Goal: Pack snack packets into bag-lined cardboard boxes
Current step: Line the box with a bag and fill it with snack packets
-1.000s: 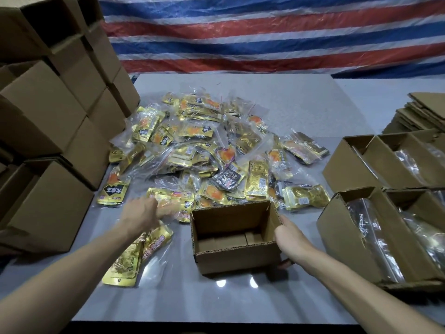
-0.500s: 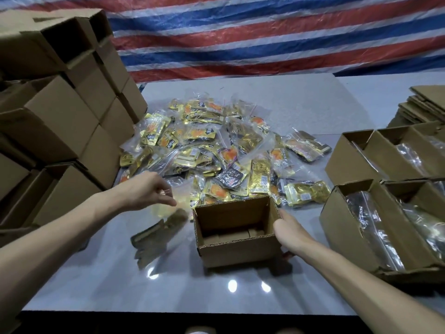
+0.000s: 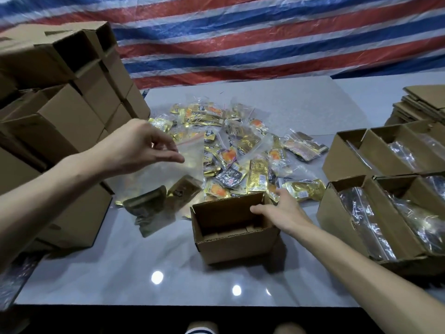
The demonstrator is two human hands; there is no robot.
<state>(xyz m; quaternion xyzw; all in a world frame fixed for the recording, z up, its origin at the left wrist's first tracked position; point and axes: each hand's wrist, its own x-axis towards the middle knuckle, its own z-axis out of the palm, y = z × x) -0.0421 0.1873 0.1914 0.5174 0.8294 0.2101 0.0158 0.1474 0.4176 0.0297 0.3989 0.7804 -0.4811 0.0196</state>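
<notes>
Striped red, white and blue tarpaulin (image 3: 265,44) hangs behind a glossy grey counter (image 3: 168,273), where a pile of snack packets (image 3: 240,150) lies in the middle, stacked cartons (image 3: 60,131) stand at the left, and flattened cardboard (image 3: 423,102) sits at the far right. The step in hand looks like the transfer of one filled bag. The left hand (image 3: 142,150) is raised over the counter, its fingers (image 3: 168,157) pinching the top edge of a clear zip bag (image 3: 190,155). The bag hangs in the air to the left of the open cardboard box (image 3: 236,249), with gold packets (image 3: 147,206) sagging at its bottom; motion blur hides how many there are. The right hand (image 3: 286,210) rests on the far right corner of that box, fingers (image 3: 277,196) spread and fairly straight, thumb reaching over the opening and gripping nothing, apparently to steady it. Only the box's bottom flaps show inside, with no liner and no packets, while the bag-lined boxes (image 3: 349,213) at the right edge already hold clear plastic. The next move probably calls for carrying the bag rightward over the rim and lowering it so the heavy end goes in first. The right hand would have to keep the light box from sliding on the slick surface. The slack bag may swing or catch on the near wall.
</notes>
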